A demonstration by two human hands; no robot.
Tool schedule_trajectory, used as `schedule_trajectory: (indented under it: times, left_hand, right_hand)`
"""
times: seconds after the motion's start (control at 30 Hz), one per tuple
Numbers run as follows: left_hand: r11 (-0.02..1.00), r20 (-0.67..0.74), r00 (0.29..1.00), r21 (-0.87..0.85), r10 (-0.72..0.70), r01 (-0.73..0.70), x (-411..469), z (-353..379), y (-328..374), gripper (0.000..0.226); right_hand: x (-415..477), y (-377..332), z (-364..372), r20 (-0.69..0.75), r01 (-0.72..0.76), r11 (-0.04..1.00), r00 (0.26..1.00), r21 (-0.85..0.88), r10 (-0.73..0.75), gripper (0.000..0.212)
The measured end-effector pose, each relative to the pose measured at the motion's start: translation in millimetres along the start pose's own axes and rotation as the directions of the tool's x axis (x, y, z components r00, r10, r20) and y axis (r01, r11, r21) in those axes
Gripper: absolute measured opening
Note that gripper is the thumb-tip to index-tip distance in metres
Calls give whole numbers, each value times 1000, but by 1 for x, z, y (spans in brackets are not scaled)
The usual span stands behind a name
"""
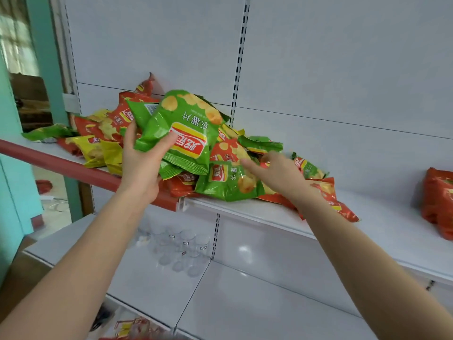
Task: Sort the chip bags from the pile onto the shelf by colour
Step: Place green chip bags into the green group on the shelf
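A pile of red, yellow and green chip bags [103,133] lies on the white shelf [269,212]. My left hand [141,165] grips green chip bags [181,128], lifted above the pile, thumb across the front one. My right hand [274,170] reaches over the pile with fingers extended, blurred, touching or just above a red bag [226,152] and another green bag [228,182]. Red bags [438,202] stand grouped at the shelf's far right.
A red price rail [61,163] edges the shelf's left section. The lower shelf [152,278] holds several clear glasses [181,246]. The white back panel [318,69] rises behind. A teal wall [14,192] stands at left.
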State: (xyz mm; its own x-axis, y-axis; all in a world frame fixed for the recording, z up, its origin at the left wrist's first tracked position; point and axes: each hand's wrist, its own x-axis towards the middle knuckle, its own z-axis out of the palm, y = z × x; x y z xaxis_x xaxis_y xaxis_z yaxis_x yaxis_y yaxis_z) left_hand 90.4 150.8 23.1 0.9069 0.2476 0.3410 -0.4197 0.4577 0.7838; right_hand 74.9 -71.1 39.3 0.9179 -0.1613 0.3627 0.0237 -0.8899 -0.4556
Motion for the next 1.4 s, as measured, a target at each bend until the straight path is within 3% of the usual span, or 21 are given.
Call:
schedule_trajectory:
  times: [0.07, 0.17, 0.37, 0.5, 0.6, 0.7, 0.8, 0.9, 1.07, 1.23, 1.4]
  left_hand:
    - [1000, 14, 1000, -10, -22, 22, 8, -6, -1, 79]
    - [999, 64, 997, 8, -53, 53, 19, -11, -3, 71]
    - [994, 180, 979, -28, -97, 103, 31, -11, -15, 71]
    - [994, 261, 961, -40, -91, 105, 34, -8, -25, 58]
    - [995, 287, 955, -35, -75, 89, 33, -2, -34, 62]
    - [999, 303, 953, -42, -11, 25, 26, 10, -39, 69]
    - [999, 332, 943, -30, 38, -30, 19, 24, -43, 74]
    - [998, 360, 933, -63, -8, 33, 15, 34, -43, 83]
    - [984, 443, 894, -123, -62, 129, 18, 48, -38, 95]
    - [996, 360, 933, -88, 15, 18, 21, 70, -43, 101]
    - [994, 299, 949, -77, 101, -82, 37, 89, -52, 92]
  right_hand:
    - [-1, -1, 16, 100, -56, 993, 993, -106, 67, 66]
    - [3, -4, 29, 93, -114, 990, 988, -88, 122, 57]
    - [-9, 3, 12, -155, -123, 944, 972, 307, 177, 53]
    - [-25, 20, -4, -391, -126, 910, 873, 396, 291, 53]
    - [-39, 25, -13, -480, -52, 809, 782, 586, 398, 51]
    - [-47, 13, -16, -436, 63, 653, 792, 755, 428, 50]
    - [-42, -9, -4, -465, 91, 694, 803, 714, 373, 49]
    - [-34, -29, 9, -516, 109, 775, 802, 622, 301, 57]
    - [-13, -51, 27, -533, 77, 792, 779, 605, 332, 69]
    - [2, -54, 31, -505, 79, 780, 801, 621, 322, 65]
    - [19, -37, 25, -462, 62, 802, 842, 594, 277, 59]
